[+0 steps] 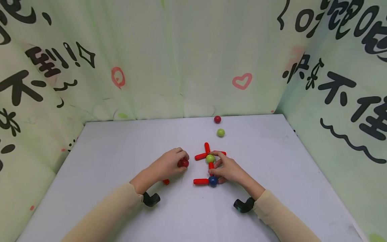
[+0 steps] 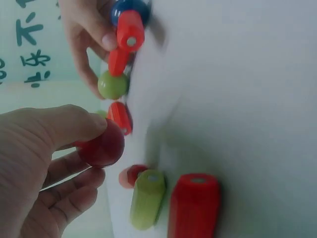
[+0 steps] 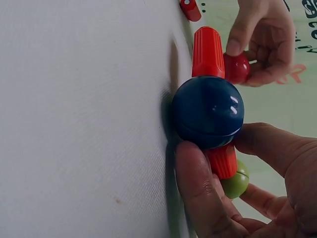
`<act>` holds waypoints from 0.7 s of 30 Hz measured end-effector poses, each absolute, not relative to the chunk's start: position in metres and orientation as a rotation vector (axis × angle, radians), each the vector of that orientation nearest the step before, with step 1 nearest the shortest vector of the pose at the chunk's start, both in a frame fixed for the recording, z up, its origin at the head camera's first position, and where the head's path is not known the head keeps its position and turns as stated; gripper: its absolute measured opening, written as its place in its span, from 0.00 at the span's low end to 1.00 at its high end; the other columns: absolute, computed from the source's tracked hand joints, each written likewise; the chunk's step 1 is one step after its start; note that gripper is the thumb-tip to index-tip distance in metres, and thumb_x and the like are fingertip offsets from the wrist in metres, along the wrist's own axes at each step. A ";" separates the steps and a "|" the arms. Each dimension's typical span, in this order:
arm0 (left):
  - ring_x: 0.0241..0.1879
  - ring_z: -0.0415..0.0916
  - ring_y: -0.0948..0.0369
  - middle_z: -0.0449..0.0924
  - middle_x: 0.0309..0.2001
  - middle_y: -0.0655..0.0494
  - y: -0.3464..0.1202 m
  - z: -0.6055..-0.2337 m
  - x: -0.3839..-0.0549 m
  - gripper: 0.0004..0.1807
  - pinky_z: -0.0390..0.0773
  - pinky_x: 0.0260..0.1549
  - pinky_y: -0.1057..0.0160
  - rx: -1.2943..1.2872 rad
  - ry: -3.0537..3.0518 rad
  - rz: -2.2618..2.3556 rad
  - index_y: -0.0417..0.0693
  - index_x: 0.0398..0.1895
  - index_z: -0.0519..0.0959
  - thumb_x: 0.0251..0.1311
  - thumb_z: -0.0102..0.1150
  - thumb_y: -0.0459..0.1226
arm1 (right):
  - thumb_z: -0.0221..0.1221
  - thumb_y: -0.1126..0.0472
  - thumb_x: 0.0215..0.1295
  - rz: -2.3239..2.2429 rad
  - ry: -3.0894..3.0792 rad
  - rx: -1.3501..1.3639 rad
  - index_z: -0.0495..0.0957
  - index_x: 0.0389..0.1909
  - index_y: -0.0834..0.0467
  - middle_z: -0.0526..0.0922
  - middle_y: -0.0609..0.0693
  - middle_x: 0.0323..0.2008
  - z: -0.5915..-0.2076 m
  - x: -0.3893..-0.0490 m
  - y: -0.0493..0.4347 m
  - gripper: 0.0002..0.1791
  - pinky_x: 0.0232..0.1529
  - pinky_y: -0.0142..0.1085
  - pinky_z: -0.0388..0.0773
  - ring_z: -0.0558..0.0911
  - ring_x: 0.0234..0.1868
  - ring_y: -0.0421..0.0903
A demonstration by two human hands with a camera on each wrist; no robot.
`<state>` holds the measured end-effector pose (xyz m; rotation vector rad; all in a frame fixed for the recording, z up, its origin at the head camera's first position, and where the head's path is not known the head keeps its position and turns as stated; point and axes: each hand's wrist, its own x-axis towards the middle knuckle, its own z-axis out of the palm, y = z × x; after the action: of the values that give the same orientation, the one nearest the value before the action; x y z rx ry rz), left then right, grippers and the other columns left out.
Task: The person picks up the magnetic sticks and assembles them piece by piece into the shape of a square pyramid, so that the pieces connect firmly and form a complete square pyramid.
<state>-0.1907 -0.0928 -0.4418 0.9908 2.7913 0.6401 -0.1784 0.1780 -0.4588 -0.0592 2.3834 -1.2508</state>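
My left hand [image 1: 169,163] pinches a shiny red ball [image 2: 105,145] between thumb and fingers, just above the table. A second dark red patch shows beside it in the head view; I cannot tell whether that is another ball. To the right lies a joined piece: a green ball [image 1: 210,159] and a blue ball [image 1: 213,181] with a red rod [image 1: 211,165] between them. My right hand [image 1: 230,170] grips this piece at the rod, its thumb and a finger close to the blue ball. Another red rod [image 3: 208,52] sticks out of the blue ball, toward the left.
More red rods [image 1: 201,156] surround the green ball. Farther back lie a loose green ball [image 1: 220,132] and a red ball [image 1: 217,119]. Near my left wrist are a green rod [image 2: 147,201] and a red rod [image 2: 194,210]. Printed curtains [image 1: 181,67] border the white table [image 1: 121,141].
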 end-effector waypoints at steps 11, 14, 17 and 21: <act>0.41 0.78 0.63 0.77 0.47 0.57 -0.092 -0.452 -0.166 0.17 0.83 0.42 0.67 1.023 2.746 0.629 0.48 0.50 0.80 0.61 0.73 0.37 | 0.70 0.60 0.66 -1.243 2.382 -0.064 0.61 0.77 0.51 0.77 0.58 0.48 -0.457 -0.176 0.177 0.42 0.31 0.38 0.86 0.83 0.34 0.47; 0.40 0.78 0.64 0.77 0.47 0.56 -0.090 -0.454 -0.161 0.18 0.82 0.42 0.69 1.050 2.729 0.652 0.47 0.51 0.80 0.60 0.74 0.38 | 0.70 0.59 0.66 -1.246 2.385 -0.066 0.61 0.77 0.50 0.77 0.58 0.48 -0.456 -0.176 0.177 0.42 0.31 0.38 0.86 0.82 0.34 0.48; 0.40 0.77 0.64 0.77 0.49 0.56 -0.087 -0.455 -0.156 0.21 0.82 0.42 0.70 1.073 2.689 0.691 0.47 0.53 0.78 0.59 0.75 0.40 | 0.70 0.59 0.66 -1.251 2.388 -0.068 0.61 0.77 0.50 0.77 0.58 0.48 -0.457 -0.176 0.177 0.42 0.31 0.38 0.86 0.83 0.34 0.47; 0.37 0.75 0.66 0.78 0.50 0.55 -0.085 -0.455 -0.153 0.23 0.80 0.39 0.71 1.073 2.659 0.714 0.47 0.54 0.78 0.59 0.76 0.42 | 0.70 0.59 0.66 -1.251 2.392 -0.067 0.61 0.77 0.50 0.77 0.58 0.48 -0.458 -0.176 0.177 0.42 0.30 0.38 0.86 0.83 0.33 0.47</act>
<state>-0.1529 -0.0851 -0.4554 1.0729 2.6585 0.7138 -0.1758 0.1765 -0.4580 -0.0667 2.3923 -1.2515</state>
